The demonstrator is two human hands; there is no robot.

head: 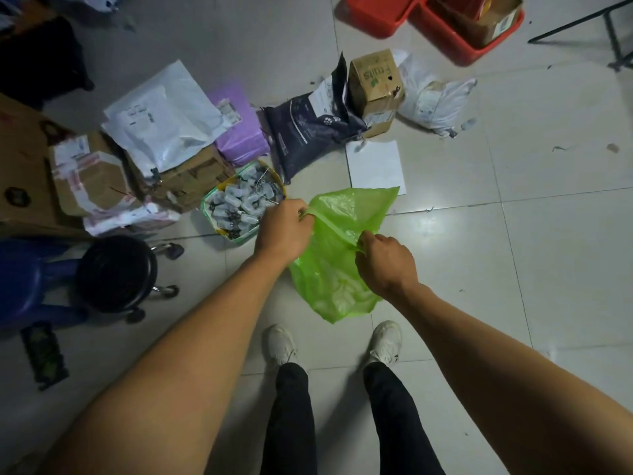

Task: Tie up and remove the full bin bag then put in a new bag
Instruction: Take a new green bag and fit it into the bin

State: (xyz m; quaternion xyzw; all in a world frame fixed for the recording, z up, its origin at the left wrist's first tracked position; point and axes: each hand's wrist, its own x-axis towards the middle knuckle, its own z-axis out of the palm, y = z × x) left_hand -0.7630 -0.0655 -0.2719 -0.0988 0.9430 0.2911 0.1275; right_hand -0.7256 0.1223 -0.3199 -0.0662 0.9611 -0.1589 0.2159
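Note:
A thin green plastic bag (337,269) hangs in the air in front of me, above the tiled floor. My left hand (282,229) pinches its top edge on the left. My right hand (385,264) pinches the same edge further right, so the rim is stretched between them. The bag looks limp, with its lower end near my shoes. A black round bin (116,272) stands on the floor at the left. An open container full of small pale packets (239,204) sits just beyond my left hand.
Cardboard boxes (92,183), white and purple mailers (164,114), a dark pouch (308,132) and a small carton (375,80) lie on the floor ahead. A white sheet (376,166) lies past the bag. Red crates (462,25) sit at the back right, a blue stool (30,279) at the left.

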